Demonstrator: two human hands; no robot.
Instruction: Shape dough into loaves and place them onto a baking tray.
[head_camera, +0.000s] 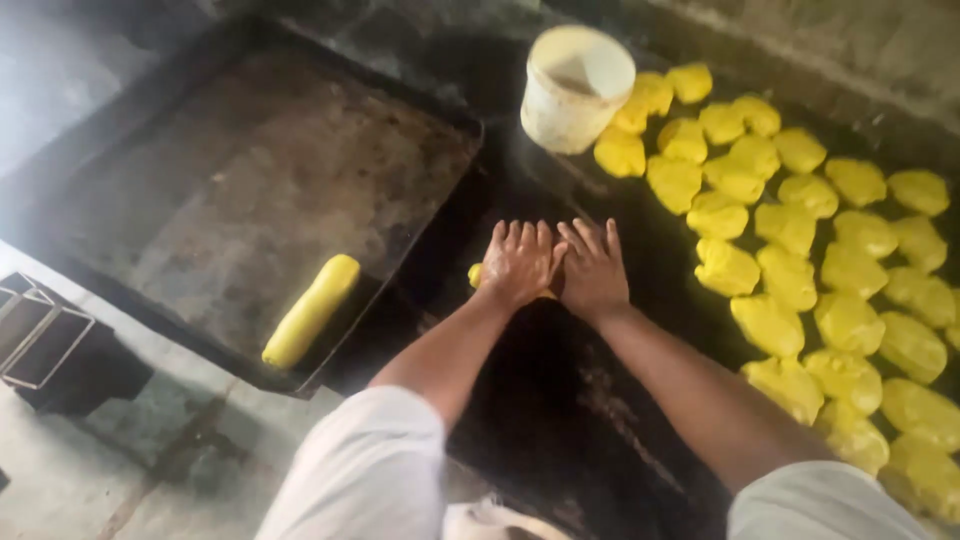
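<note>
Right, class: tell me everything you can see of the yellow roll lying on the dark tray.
The yellow roll is a smooth, sausage-shaped length of what looks like soft dough, with rounded ends. It lies flat and slanted on the dark metal tray, near the tray's lower edge, its upper end pointing up and right. It is the only piece on the tray. No hand touches it.
</note>
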